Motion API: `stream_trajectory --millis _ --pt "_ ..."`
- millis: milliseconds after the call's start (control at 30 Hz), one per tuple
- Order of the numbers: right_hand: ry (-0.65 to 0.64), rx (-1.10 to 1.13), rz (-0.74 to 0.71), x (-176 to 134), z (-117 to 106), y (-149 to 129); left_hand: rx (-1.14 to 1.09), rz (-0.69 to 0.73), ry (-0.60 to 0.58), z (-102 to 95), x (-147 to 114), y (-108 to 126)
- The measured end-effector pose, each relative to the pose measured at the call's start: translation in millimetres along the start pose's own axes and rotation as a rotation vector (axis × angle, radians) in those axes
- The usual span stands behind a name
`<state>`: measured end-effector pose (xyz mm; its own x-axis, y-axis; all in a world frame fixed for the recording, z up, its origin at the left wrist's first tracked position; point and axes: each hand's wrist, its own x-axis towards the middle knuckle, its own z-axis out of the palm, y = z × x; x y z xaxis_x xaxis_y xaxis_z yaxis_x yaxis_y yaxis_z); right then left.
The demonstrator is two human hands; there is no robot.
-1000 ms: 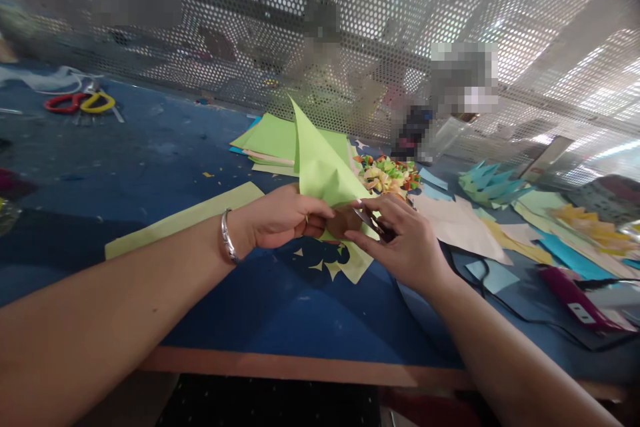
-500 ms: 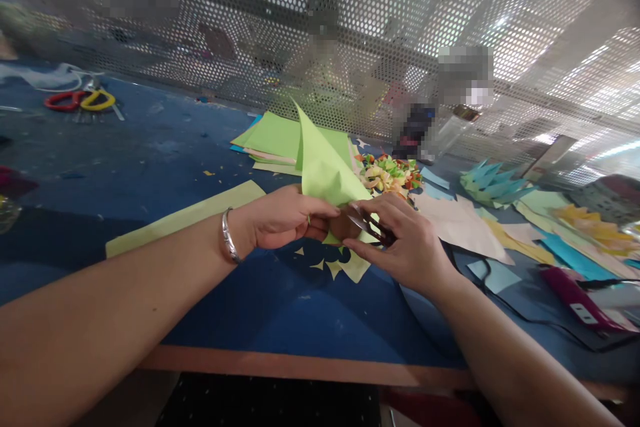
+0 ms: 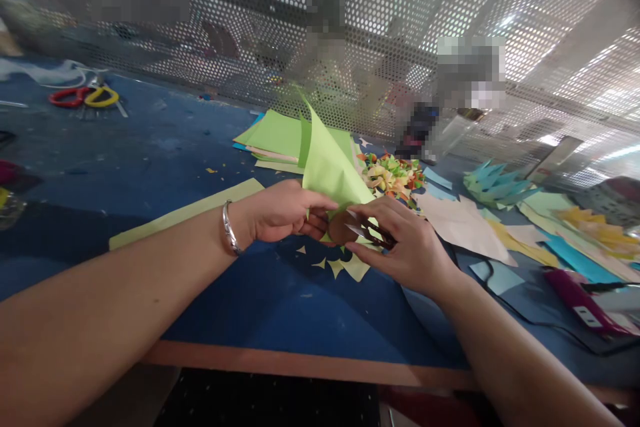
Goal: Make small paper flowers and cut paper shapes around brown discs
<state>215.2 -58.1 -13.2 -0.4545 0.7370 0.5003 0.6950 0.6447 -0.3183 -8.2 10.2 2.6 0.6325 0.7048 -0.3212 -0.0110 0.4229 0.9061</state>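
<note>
My left hand [image 3: 290,213] is closed on a light green sheet of paper [image 3: 330,170], which is bent upward in a tall fold. A round brown disc [image 3: 343,227] lies against the paper's lower part, between my two hands. In my right hand [image 3: 405,240] is a small pair of scissors [image 3: 370,232] with dark handles, its blades apart and pointing left at the disc's edge. Whether the blades touch the paper I cannot tell. Below my hands, pale curved paper scraps [image 3: 336,268] lie on the blue table [image 3: 280,310].
Behind the held sheet sits a paper stack [image 3: 280,133], with a heap of small coloured paper pieces [image 3: 393,173] beside it. Red-and-yellow-handled scissors [image 3: 85,97] lie far left. On the right are blue paper petals [image 3: 493,183], a magenta power strip [image 3: 575,297] and its cable.
The scissors' blades have spread further apart. More of the brown disc shows between my hands, and the green sheet's tip has shifted slightly right.
</note>
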Motion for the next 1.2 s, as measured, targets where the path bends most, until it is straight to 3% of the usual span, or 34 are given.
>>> stream_trajectory --millis 433,633,1200 --pt "-0.017 -0.001 -0.007 0.6 -1.1 2.0 0.009 0.023 0.02 -0.4 -2.9 1.3" --pt "-0.025 -0.01 0.004 0.4 -1.6 0.3 0.082 0.116 -0.091 -2.2 -5.6 -1.4" --pt "-0.04 -0.01 -0.008 -0.3 -1.2 1.4 0.118 0.073 -0.025 -5.5 -2.5 -0.2"
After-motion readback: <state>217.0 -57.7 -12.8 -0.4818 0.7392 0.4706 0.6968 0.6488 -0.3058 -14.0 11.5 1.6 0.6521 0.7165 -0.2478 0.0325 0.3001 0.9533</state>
